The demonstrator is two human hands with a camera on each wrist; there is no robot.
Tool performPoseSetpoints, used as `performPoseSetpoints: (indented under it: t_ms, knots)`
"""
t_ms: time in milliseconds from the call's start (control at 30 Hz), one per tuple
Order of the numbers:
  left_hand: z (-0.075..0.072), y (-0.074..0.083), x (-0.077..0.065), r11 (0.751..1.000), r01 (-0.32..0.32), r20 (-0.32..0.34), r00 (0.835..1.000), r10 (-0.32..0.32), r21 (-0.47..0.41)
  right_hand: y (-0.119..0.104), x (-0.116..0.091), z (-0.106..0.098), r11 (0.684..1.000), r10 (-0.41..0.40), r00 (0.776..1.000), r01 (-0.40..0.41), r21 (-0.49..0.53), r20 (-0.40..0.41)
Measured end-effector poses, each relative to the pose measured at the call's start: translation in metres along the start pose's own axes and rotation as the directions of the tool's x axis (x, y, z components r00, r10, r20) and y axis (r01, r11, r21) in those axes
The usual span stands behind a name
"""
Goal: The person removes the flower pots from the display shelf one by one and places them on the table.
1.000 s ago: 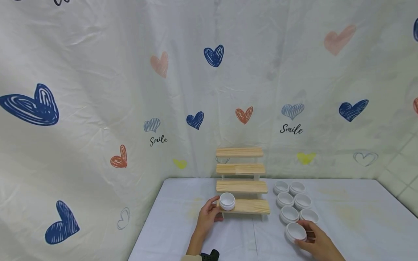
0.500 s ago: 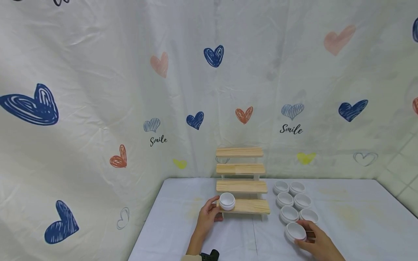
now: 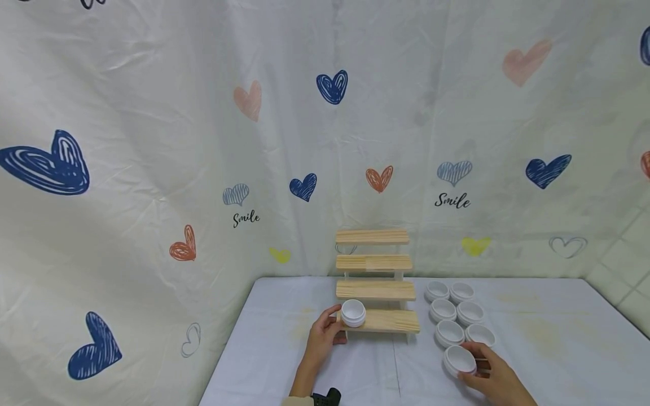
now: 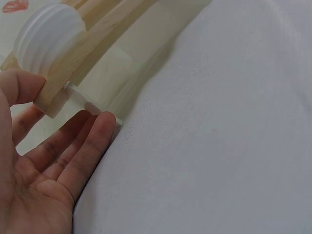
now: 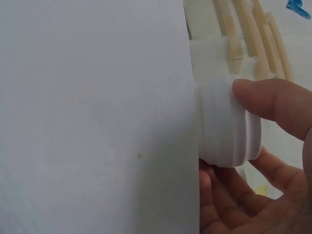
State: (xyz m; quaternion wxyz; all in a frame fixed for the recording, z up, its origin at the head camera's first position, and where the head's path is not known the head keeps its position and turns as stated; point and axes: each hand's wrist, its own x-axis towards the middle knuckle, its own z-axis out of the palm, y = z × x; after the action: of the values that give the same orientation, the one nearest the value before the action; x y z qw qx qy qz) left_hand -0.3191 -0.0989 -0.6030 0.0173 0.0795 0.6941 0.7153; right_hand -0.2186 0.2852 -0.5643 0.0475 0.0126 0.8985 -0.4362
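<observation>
A stepped wooden display stand stands near the back of the table. On the left end of its lowest step sits a small white bowl, upright, with ridged sides. My left hand grips that end of the step, thumb on the board beside the bowl. Its other fingers lie lower, by the stand's clear leg. To the right, my right hand holds another white bowl between thumb and fingers. The right wrist view has this bowl's rim facing away from the table surface.
Several more white bowls form two columns right of the stand, just beyond the right hand. A white cloth covers the table. Behind it hangs a pale curtain printed with hearts. A dark band circles the left wrist.
</observation>
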Motion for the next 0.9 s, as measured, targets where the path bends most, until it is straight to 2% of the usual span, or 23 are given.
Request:
performPoseSetpoints:
  t_ms: [400,500,600,700,900]
  knots:
    - [0.000,-0.001,0.001,1.000,0.002,-0.004,1.000,-0.002,0.001,0.003,-0.005,-0.011,1.000,-0.016,0.999,0.016,0.002,-0.028]
    - [0.001,0.000,0.001,1.000,0.002,-0.005,1.000,-0.002,-0.004,-0.003,-0.007,-0.014,0.999,-0.024,0.998,0.022,-0.033,-0.060]
    - [0.001,0.000,0.001,1.000,0.003,-0.007,1.000,-0.003,-0.003,-0.012,-0.010,-0.014,0.993,-0.085,0.991,0.075,-0.089,-0.108]
    - [0.001,0.000,0.000,1.000,0.000,-0.008,1.000,0.000,-0.002,-0.023,-0.013,-0.010,0.980,-0.158,0.972,0.132,-0.149,-0.172]
    - [0.001,0.000,0.000,1.000,-0.001,-0.008,1.000,0.001,-0.011,-0.049,-0.016,0.009,0.940,-0.330,0.899,0.286,-0.185,-0.289]
